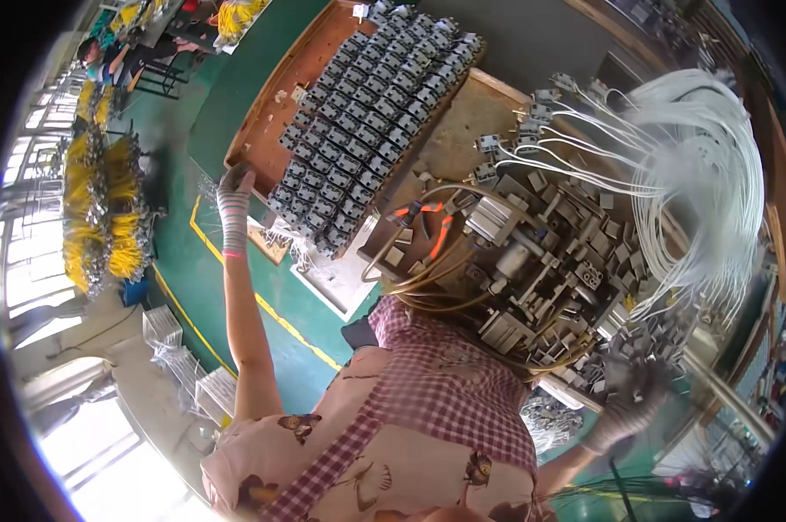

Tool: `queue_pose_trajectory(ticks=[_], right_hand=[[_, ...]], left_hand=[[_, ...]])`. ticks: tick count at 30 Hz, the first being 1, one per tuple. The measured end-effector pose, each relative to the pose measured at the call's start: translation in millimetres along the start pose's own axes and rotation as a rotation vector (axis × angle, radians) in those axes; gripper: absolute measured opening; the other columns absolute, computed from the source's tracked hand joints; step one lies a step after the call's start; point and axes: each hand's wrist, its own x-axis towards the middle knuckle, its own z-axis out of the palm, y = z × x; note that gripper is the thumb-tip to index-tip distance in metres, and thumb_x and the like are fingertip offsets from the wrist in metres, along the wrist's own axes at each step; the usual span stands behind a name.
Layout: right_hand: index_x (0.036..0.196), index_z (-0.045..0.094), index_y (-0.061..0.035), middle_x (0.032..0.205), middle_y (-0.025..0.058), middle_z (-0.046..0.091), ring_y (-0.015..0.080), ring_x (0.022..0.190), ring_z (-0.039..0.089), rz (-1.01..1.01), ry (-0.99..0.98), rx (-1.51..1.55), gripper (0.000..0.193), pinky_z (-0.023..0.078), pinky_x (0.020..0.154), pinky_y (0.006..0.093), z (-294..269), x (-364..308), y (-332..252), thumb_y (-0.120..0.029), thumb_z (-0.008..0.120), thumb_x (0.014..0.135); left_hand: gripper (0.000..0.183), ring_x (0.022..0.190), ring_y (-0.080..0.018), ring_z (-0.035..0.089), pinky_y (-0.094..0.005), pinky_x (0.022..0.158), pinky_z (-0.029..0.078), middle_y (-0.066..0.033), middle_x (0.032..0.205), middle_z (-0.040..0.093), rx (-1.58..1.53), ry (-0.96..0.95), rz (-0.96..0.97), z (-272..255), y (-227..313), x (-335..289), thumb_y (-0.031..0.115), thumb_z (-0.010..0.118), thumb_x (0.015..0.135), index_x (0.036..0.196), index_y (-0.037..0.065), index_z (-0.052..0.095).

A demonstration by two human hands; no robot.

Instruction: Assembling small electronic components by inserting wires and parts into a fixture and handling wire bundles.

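At the far left, racks of yellow wire bundles stand on the green floor, and clear plastic bags lie nearer, beside a painted yellow floor line. The left hand, in a grey-and-white knit glove with a pink cuff, is stretched far out with the arm straight; its fingers curl over the near-left corner of a brown wooden tray. Whether the fingers are clamped on the edge or only resting there cannot be told. The tray carries close rows of small grey plastic connector blocks, the nearest of them just right of the hand.

In the middle, a grey metal assembly machine with tan hoses and orange fittings stands close to the person, above a checked red-and-white apron worn over a butterfly-print top. Loose grey blocks lie around the machine's right side.

Further right, a thick sheaf of white wires arcs across the bench, each tipped with a grey connector. The right hand, in a dark-speckled grey glove, is low at the near right beside the loose blocks; it is blurred, so its grip cannot be told.
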Motion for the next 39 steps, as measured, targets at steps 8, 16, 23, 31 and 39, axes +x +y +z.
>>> queue_pose_trajectory(ticks=[8, 16, 23, 31, 39], right_hand=[[0.103, 0.067, -0.0011, 0.109, 0.0093, 0.069, 0.0223, 0.095, 0.066, 0.108, -0.321, -0.063, 0.019, 0.053, 0.087, 0.0323, -9.6, 20.2, -0.9, -0.013, 0.068, 0.088], [0.093, 0.068, -0.0137, 0.092, 0.0050, 0.066, 0.0296, 0.094, 0.060, -0.623, -0.584, -1.154, 0.023, 0.044, 0.085, 0.0417, 56.5, -16.1, -17.7, 0.001, 0.065, 0.076], [0.097, 0.063, -0.0099, 0.105, 0.0027, 0.069, 0.0222, 0.098, 0.062, -0.092, -0.522, -0.742, 0.022, 0.044, 0.087, 0.0381, 44.1, -22.9, -39.0, -0.007, 0.072, 0.078], [0.125, 0.049, -0.0008, 0.112, 0.0174, 0.066, 0.0218, 0.094, 0.067, 0.285, -0.838, 0.345, 0.048, 0.055, 0.081, 0.0317, 60.8, -26.2, -14.1, -0.025, 0.071, 0.090], [0.117, 0.058, -0.0090, 0.125, 0.0132, 0.054, 0.0278, 0.117, 0.052, -0.316, -0.753, -0.249, 0.041, 0.041, 0.101, 0.0413, 118.7, -22.9, -9.1, -0.014, 0.076, 0.080]], left_hand=[[0.056, 0.100, -0.0105, 0.060, -0.0258, 0.085, 0.046, -0.0007, 0.114, 0.066, -0.094, -0.309, -0.233, 38.2, 6.9, 32.5, 0.044, 0.073, 0.086, 0.127, 0.007, 0.063], [0.033, 0.080, -0.0113, 0.065, -0.0233, 0.066, 0.052, -0.0031, 0.094, 0.070, -0.465, -0.139, -0.211, 73.5, 18.1, 29.3, 0.016, 0.082, 0.078, 0.104, 0.005, 0.066], [0.051, 0.109, -0.0227, 0.061, -0.0348, 0.093, 0.046, -0.0104, 0.125, 0.062, -0.517, -0.156, 0.025, 62.3, 83.9, 0.8, 0.030, 0.069, 0.090, 0.133, 0.009, 0.053], [0.086, 0.118, -0.0212, 0.056, -0.0356, 0.097, 0.048, -0.0099, 0.131, 0.055, -0.505, -1.109, 0.034, 200.0, 230.8, -175.4, 0.051, 0.082, 0.070, 0.136, 0.005, 0.050], [0.105, 0.122, -0.0245, 0.055, -0.0390, 0.099, 0.047, -0.0100, 0.148, 0.045, -0.568, -1.429, 0.222, 264.5, 231.5, -247.1, 0.044, 0.082, 0.072, 0.154, 0.009, 0.025]])
